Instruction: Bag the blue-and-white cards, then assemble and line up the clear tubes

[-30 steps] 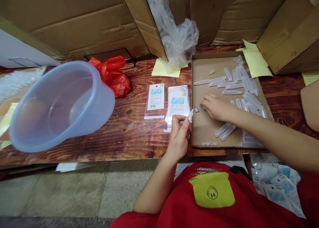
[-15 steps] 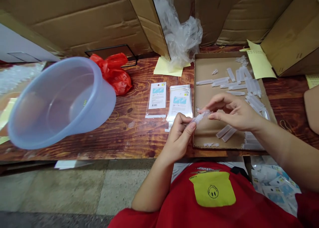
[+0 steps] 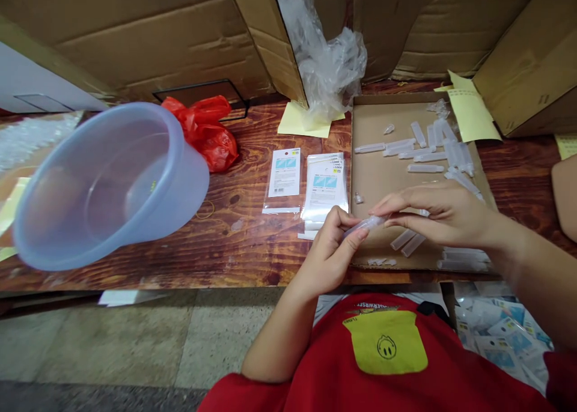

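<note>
While the head view looks down over the dark wooden tabletop [image 3: 234,244], the left hand [image 3: 331,253] and the right hand [image 3: 444,214] meet just in front of the person's red shirt, sharing one small clear plastic tube [image 3: 366,224]. The left hand's grip is closed around the tube's near end with thumb and fingers; the right hand pinches the far end between thumb and forefinger, its other fingers loosely spread. The tube sits above the near left corner of the shallow brown cardboard tray [image 3: 374,178]. Judging by what lies about, the work looks early: many loose clear tubes [image 3: 433,148] lie in the tray, and a stack of flat clear printed pouches [image 3: 325,187] waits just left of it. The large translucent blue plastic tub [image 3: 108,184], farther left, looks almost bare inside.
</note>
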Tool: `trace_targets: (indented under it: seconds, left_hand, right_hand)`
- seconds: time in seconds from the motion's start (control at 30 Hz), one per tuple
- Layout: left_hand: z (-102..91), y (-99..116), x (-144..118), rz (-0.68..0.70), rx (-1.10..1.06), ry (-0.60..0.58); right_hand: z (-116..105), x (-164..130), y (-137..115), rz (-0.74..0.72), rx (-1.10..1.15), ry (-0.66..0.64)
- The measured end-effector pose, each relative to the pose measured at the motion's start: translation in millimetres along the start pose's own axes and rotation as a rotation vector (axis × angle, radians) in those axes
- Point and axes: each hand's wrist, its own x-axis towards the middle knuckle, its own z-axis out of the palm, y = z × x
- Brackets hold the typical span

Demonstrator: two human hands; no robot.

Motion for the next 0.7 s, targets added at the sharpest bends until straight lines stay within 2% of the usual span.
trace_targets:
  seconds: [0.1,0.2,0.27,0.43,0.53,0.63,0.7]
  left_hand:
    - [-0.8,1,-1,0.113,0.152,-0.035]
    - [-1.2,4,-2,0.194,0.293,-0.084]
    - [-1.0,4,-2,0.196,0.318,-0.105]
    - [-0.8,-1,-1,0.170,0.315,-0.140]
    - [-0.5,-4,-1,0.146,0.296,-0.173]
    - [0.6,-5,-2,0.129,0.269,-0.196]
    - [1.3,-5,-2,0.121,0.260,-0.209]
  right_hand:
    - [3,-2,0,0.032,-0.019,-0.027]
    - [7,-4,-2,0.200,-0.046,-0.061]
    - [10,-5,-3,0.302,-0.038,-0.108]
    - [13,-9,-4,0.252,-0.066,-0.103]
    - [14,-13,-4,0.307,-0.077,-0.118]
    - [13,-15,-4,0.278,-0.096,-0.104]
    - [12,-16,-4,0.308,-0.107,-0.118]
